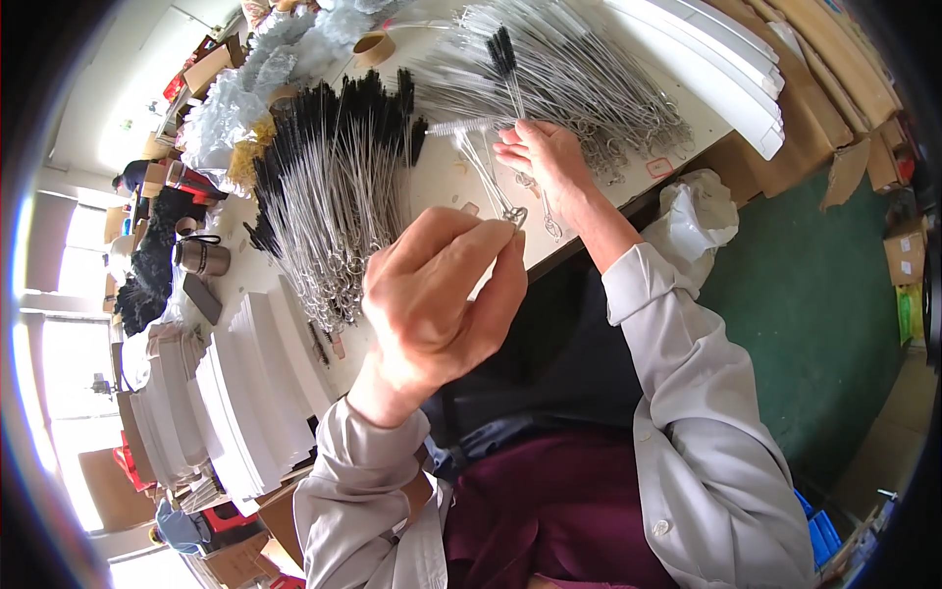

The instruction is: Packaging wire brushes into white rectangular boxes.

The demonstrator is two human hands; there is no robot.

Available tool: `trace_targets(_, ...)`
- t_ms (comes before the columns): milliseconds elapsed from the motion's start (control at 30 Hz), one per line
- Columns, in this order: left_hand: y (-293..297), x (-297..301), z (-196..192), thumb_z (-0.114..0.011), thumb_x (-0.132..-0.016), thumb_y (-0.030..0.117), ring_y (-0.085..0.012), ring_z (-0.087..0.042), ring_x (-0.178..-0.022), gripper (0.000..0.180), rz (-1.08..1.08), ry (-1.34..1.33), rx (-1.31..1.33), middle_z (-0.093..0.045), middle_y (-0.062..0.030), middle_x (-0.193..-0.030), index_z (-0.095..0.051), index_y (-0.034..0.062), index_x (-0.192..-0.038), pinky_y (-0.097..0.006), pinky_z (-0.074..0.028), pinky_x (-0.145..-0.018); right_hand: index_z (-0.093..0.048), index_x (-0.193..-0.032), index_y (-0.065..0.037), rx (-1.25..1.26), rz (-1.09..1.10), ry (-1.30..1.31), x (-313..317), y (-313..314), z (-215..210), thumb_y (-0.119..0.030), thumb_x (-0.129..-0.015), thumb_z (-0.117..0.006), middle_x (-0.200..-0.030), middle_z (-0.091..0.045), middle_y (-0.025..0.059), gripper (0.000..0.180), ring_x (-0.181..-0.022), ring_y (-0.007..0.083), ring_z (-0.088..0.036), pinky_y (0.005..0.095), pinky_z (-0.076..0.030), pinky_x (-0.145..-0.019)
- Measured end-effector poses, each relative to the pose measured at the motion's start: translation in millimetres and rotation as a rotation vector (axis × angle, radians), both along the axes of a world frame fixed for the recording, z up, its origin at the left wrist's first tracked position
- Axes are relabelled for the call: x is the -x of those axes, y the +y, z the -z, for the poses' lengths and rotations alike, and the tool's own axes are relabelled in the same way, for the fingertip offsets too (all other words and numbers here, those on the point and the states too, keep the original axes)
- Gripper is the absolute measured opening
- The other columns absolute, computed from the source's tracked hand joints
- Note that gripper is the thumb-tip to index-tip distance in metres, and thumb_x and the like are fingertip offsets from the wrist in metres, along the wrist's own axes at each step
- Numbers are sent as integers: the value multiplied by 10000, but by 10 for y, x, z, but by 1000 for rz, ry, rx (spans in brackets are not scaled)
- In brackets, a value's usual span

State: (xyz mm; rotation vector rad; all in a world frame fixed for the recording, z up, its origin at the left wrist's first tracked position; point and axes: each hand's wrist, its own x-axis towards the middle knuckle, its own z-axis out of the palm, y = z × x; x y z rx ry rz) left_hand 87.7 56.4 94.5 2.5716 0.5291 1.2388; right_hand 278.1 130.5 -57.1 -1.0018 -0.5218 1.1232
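Note:
My left hand point(437, 294) is in front of the table, thumb and fingers pinched on the looped ends of a few wire brushes with pale bristles point(461, 127). Their thin handles fan up and away from my fingertips. To the right, my right hand point(554, 162) is closed around the wire handles of black-bristled brushes point(501, 54). Their heads point away from me, and ring ends hang below the palm. The exact count in either hand is hidden. A big bundle of black-bristled wire brushes point(339, 167) lies left of my hands, loops toward me.
Pale-bristled wire brushes point(579, 69) are heaped at the back right of the white table point(402, 88). Stacked white trays point(245, 393) stand left, a steel flask point(201, 255) beyond. A tape roll point(373, 48) sits at the back. A plastic bag point(699, 211) hangs by the right edge.

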Motion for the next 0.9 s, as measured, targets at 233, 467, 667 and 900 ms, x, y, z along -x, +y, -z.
trace_targets(233, 46, 462, -547, -696, -880, -75, -115, -675, -706, 96, -152, -265, 323, -741, -93, -832, -745, -46, -957, -247, -529, -641, -611, -1054, 101, 4, -24, -25, 14, -3, 13, -229, -1075, -563, -1183, -659, 256, 335, -1081, 336, -709, 421, -602, -997)
trace_targets(467, 110, 811, -976, -665, -965, 25, -190, -714, -689, 117, -92, -371, 584, -735, -144, -847, -725, -67, -1006, -302, -583, -606, -638, -1053, 69, -21, -82, 4, 118, -257, -241, -212, -1082, -545, -983, -725, 203, 296, -885, 301, -755, 388, -653, -810)
trace_targets(667, 21, 855, -848, -559, -1020, 107, -223, -733, -730, 173, -33, -169, 883, -734, -187, -911, -639, -46, -1029, -316, -579, -618, -645, -1218, 48, -114, -342, -36, 290, -647, -640, -177, -1094, -498, -945, -729, 176, 296, -828, 258, -753, 351, -643, -738)
trace_targets(900, 66, 935, -623, -521, -1035, 100, -253, -765, -792, 157, 73, -242, 1017, -743, -228, -957, -609, -29, -1013, -324, -608, -646, -647, -1041, 40, -327, -488, -216, 589, -882, -704, -193, -1110, -484, -975, -735, 187, 293, -942, 285, -755, 399, -625, -881)
